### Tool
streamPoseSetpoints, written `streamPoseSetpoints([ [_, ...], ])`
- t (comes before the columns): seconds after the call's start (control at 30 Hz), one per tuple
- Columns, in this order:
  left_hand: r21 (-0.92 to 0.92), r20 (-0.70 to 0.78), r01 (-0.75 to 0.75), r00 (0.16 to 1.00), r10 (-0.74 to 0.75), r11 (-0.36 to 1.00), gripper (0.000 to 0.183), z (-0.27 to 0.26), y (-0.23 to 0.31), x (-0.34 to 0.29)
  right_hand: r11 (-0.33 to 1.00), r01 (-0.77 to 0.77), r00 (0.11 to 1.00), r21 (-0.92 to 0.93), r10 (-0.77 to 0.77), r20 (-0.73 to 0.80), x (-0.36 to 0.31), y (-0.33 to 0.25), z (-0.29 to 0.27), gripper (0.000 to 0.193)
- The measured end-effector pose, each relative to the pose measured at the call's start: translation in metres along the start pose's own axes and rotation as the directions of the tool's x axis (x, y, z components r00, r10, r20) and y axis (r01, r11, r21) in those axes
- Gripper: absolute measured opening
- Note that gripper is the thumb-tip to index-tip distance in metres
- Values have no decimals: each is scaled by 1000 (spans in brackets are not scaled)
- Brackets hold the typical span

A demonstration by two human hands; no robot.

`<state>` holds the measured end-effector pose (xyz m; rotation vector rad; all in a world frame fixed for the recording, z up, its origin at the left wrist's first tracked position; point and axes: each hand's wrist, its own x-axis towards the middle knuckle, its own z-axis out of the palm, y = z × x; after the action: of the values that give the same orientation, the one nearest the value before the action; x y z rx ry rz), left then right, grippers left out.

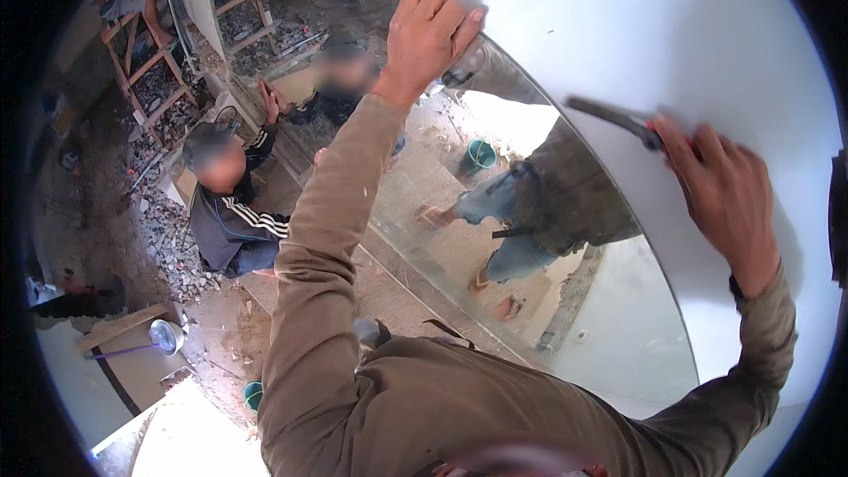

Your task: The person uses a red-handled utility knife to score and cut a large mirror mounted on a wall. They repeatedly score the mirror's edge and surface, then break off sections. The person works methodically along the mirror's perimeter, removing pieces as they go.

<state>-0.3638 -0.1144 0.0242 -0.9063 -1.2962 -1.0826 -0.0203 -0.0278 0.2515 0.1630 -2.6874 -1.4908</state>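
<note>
Left hand (pixel 435 34) closes over the edge of a mirror (pixel 521 172), right hand (pixel 720 190) gripping a dark tool (pixel 609 115).

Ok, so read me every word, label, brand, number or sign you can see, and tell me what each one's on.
There are none I can read.
Mirror pane, at the left hand: no legible lettering.
Dark tool in the right hand: no marking can be made out.
Co-worker's dark jacket: pale stripes, no readable words.
Teal bucket: too small to tell.
</note>
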Motion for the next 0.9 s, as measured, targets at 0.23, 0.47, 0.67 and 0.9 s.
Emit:
streamPoseSetpoints([
  [0.23, -52, 79, -31, 996, 35, 998, 28, -8, -5, 4, 988, 108, 981, 111, -88, -173, 96, -23, 17, 38],
  [0.47, -38, 28, -40, 999, 41, 998, 32, -4, -5, 1, 961, 265, 949, -82, -275, -152, 142, -35, 26, 19],
  [0.67, 0, -22, -49, 999, 49, 999, 33, -1, -6, 2, 929, 370, 922, -13, -369, -120, 131, -24, 27, 21],
  [0.9, 46, -59, -63, 996, 66, 997, 34, 2, -4, 3, 966, 256, 962, 35, -251, -105, 97, -30, 39, 25],
])
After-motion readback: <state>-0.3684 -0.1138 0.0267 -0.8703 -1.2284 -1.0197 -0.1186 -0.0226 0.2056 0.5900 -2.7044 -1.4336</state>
